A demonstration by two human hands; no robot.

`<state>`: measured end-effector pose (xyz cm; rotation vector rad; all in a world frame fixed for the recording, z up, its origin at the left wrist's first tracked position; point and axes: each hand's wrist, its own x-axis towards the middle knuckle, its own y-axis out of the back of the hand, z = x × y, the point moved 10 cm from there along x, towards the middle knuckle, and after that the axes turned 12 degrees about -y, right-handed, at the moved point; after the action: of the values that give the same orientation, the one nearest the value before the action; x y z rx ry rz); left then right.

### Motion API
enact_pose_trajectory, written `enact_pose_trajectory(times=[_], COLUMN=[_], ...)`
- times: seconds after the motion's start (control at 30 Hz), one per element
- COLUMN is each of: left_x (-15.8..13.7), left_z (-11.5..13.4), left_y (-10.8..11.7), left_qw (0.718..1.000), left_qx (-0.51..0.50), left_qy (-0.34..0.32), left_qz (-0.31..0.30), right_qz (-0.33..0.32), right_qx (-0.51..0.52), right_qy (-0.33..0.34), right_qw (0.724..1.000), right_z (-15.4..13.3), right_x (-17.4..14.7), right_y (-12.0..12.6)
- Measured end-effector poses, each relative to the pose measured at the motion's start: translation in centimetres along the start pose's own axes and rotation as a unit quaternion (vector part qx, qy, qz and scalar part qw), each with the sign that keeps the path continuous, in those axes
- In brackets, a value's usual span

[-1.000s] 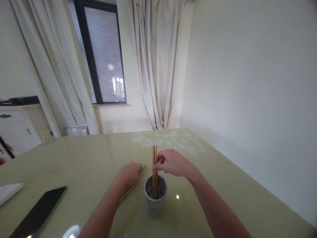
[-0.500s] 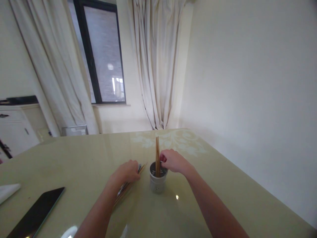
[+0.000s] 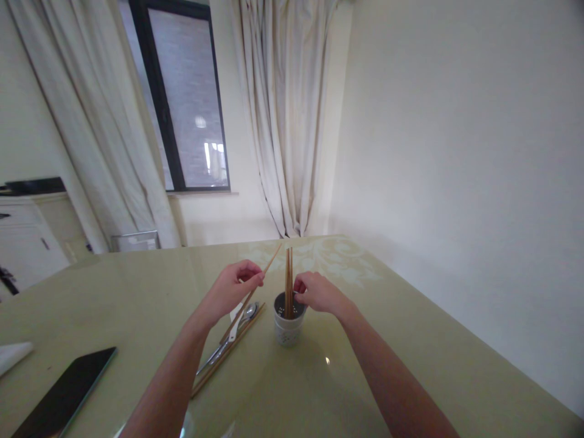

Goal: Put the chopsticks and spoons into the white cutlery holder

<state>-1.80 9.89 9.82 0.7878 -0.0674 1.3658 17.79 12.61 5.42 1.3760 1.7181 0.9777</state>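
Observation:
My left hand (image 3: 237,285) pinches a wooden chopstick (image 3: 272,258), raised at a slant above the table. Closed on the rim of a pale utensil cup (image 3: 288,331), my right hand (image 3: 319,292) steadies it from the right. Several chopsticks (image 3: 289,280) stand upright inside the cup, whose dark bottom has small holes. Below my left hand lie more chopsticks (image 3: 230,351), a metal spoon (image 3: 250,311) and a white-handled utensil (image 3: 234,328) whose kind I cannot make out.
A dark tablet or phone (image 3: 68,392) lies at the left on the glossy table (image 3: 365,371). A white object (image 3: 16,351) sits at the left edge. A wall (image 3: 456,182) runs along the right, with curtains (image 3: 292,121) and a window behind.
My left hand has risen from the pile of utensils with a chopstick in its fingers, uncovering the spoon and the white-handled utensil. My right hand stays at the cup.

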Motion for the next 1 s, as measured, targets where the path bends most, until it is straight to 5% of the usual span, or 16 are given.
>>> enact_pose_trajectory(times=[0.13,0.23,0.33,0.4,0.5,0.6,0.77,1.0], left_x=[0.2,0.1,-0.1,-0.1,-0.1,-0.2,-3.0,-4.6], left_z=[1.8,3.2,5.0,5.8,5.5,2.9,-4.5,-7.1], left_y=[-0.3,-1.5,-2.8,-3.3,-3.2,-3.0,-4.1,-5.4], left_qw=[0.997,0.994,0.993,0.993,0.995,0.983,0.867,0.842], left_qx=[-0.048,-0.065,-0.046,-0.039,0.003,0.174,0.417,0.434], left_qy=[-0.021,-0.042,-0.074,-0.090,-0.088,-0.036,0.115,0.152], left_qz=[0.059,0.076,0.075,0.071,0.048,-0.037,-0.247,-0.283], right_qz=[0.048,0.058,0.006,0.005,0.058,0.157,0.219,0.163], right_qx=[0.004,0.128,0.324,0.404,0.466,0.476,0.385,0.249], right_qy=[-0.007,0.081,0.187,0.199,0.182,0.168,0.147,0.080], right_qw=[0.999,0.987,0.927,0.893,0.864,0.849,0.884,0.951], right_z=[-0.1,-2.2,-4.6,-4.9,-3.8,-1.9,-0.6,-0.9], right_x=[-0.8,-2.4,-4.0,-4.1,-3.9,-4.4,-4.8,-2.0], right_y=[2.5,4.9,6.2,6.8,8.2,10.7,12.2,7.9])
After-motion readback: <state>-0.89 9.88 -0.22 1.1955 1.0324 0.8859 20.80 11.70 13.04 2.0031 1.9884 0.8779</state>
